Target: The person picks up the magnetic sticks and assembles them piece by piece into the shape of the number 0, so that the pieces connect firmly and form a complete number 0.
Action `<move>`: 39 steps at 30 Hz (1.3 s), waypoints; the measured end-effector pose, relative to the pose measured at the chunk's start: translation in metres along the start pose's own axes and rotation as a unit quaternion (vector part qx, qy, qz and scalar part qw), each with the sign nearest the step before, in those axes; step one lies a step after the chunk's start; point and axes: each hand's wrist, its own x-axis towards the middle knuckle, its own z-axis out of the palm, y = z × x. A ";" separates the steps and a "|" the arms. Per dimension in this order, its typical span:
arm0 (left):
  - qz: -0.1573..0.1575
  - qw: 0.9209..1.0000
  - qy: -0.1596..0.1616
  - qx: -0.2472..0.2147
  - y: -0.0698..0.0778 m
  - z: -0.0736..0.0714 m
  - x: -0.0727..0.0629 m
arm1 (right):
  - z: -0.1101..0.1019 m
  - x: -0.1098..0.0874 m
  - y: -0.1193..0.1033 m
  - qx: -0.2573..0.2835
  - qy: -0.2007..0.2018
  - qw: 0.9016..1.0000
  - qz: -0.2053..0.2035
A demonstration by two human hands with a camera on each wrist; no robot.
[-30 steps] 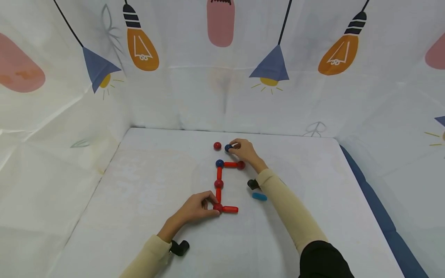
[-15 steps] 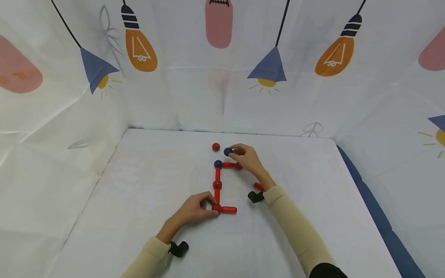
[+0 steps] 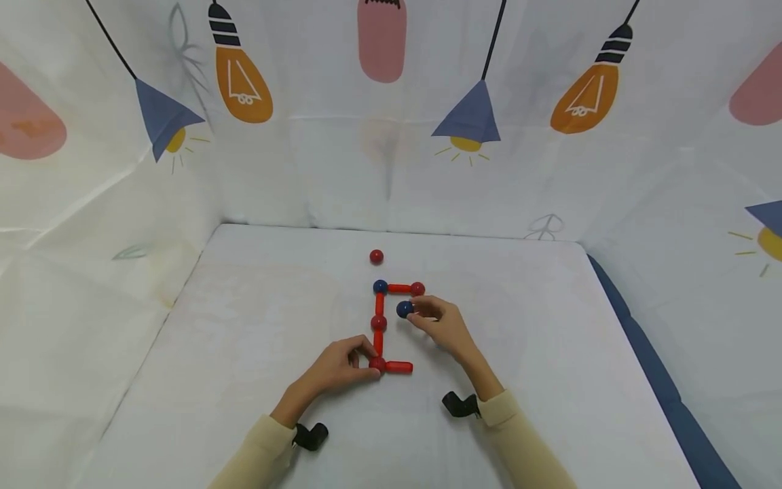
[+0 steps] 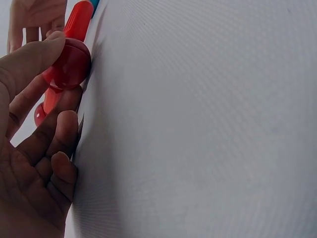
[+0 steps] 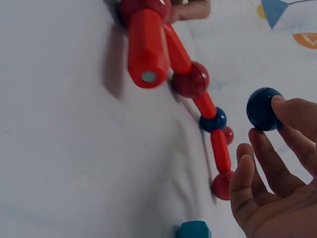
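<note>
Red rods and balls form a bracket-shaped chain on the white table. My left hand (image 3: 342, 363) pinches the red ball (image 3: 377, 365) at its near corner, from which a red rod (image 3: 400, 367) sticks out to the right with its far end free. Up the side come a middle red ball (image 3: 379, 323) and a blue corner ball (image 3: 380, 286). Another red ball (image 3: 417, 288) ends the upper arm. Between thumb and fingers, my right hand (image 3: 449, 329) holds a second blue ball (image 5: 262, 109), raised off the table inside the bracket and apart from the chain.
A loose red ball (image 3: 376, 257) lies beyond the chain. The right wrist view catches a teal piece (image 5: 194, 229) on the table; my right arm seems to hide it from the head view. White patterned cloth (image 3: 342, 170) hangs behind the table and at both sides.
My right hand has carried the blue ball nearer to me, from beside the loose red ball to inside the bracket. My left hand keeps its hold on the corner ball.
</note>
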 end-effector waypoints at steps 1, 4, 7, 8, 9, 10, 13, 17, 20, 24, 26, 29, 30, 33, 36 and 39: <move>-0.001 1.000 0.000 0.000 0.001 0.000 0.000 | 0.000 -0.004 0.001 0.001 -0.004 1.000 -0.002; -0.003 1.000 -0.002 -0.001 0.002 -0.001 0.002 | 0.001 -0.015 0.004 0.001 -0.015 1.000 -0.003; -0.003 1.000 -0.001 0.000 0.003 -0.002 0.002 | 0.002 -0.024 0.008 -0.006 -0.027 1.000 -0.003; -0.003 1.000 0.000 -0.001 0.003 -0.002 0.002 | 0.003 -0.027 0.010 -0.011 -0.030 0.999 -0.006; -0.003 1.000 0.001 0.000 0.003 -0.002 0.003 | 0.003 -0.029 0.011 -0.015 -0.034 0.999 -0.009; -0.001 1.000 0.002 0.001 0.003 -0.002 0.003 | 0.003 -0.032 0.013 -0.019 -0.038 0.999 -0.013; 0.003 1.000 0.007 0.003 0.003 -0.003 0.003 | 0.004 -0.037 0.016 -0.032 -0.046 0.998 -0.024; 0.005 1.000 0.009 0.003 0.002 -0.002 0.004 | 0.002 -0.044 0.020 -0.043 -0.056 0.997 -0.024; 0.003 1.000 0.008 0.000 0.001 -0.001 0.003 | 0.000 -0.048 0.023 -0.049 -0.066 0.996 -0.025; 0.007 1.000 0.009 -0.001 0.000 0.000 0.003 | -0.005 -0.053 0.027 -0.063 -0.071 0.995 -0.027; 0.009 1.000 0.009 -0.002 0.001 0.000 0.003 | -0.007 -0.056 0.028 -0.070 -0.073 0.995 -0.026; 0.008 1.000 0.006 -0.003 0.001 0.000 0.002 | -0.009 -0.060 0.029 -0.077 -0.078 0.993 -0.031; 0.008 1.000 0.005 -0.002 0.001 -0.001 0.002 | -0.010 -0.061 0.030 -0.079 -0.080 0.993 -0.033; 0.008 1.000 0.003 -0.003 0.001 0.000 0.001 | -0.013 -0.066 0.033 -0.085 -0.083 0.992 -0.042; 0.009 1.000 0.003 -0.003 0.000 0.000 0.001 | -0.015 -0.071 0.036 -0.092 -0.086 0.990 -0.057; 0.009 1.000 0.003 -0.004 0.000 0.001 0.001 | -0.016 -0.074 0.038 -0.096 -0.093 0.989 -0.069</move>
